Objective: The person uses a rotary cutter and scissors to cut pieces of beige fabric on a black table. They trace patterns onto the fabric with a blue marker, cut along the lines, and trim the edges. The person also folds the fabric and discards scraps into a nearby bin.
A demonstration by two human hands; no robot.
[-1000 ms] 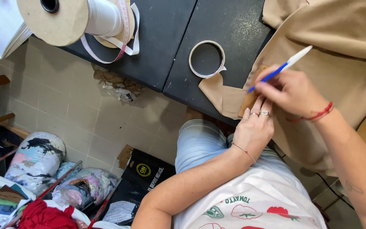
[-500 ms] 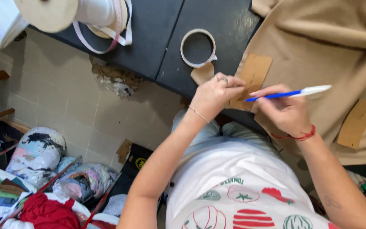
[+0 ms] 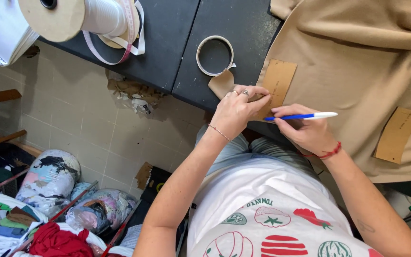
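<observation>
At the table's (image 3: 177,28) near edge, my left hand (image 3: 236,112) presses the cardboard template (image 3: 277,83) onto tan fabric (image 3: 357,62) while my right hand (image 3: 305,131) grips the pen (image 3: 305,115). I judge tracing underway; next, a steady line along the template's edge.

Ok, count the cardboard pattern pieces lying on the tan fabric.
2: one cardboard pattern piece under the left hand, by the right hand's blue pen; another near the tan fabric's right edge. Folds may hide more.

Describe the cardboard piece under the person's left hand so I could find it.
Start at the big tan cloth on the dark table. At its near left edge lies a brown cardboard piece, pinned by the left hand. The other cardboard piece lies untouched farther right.
</observation>
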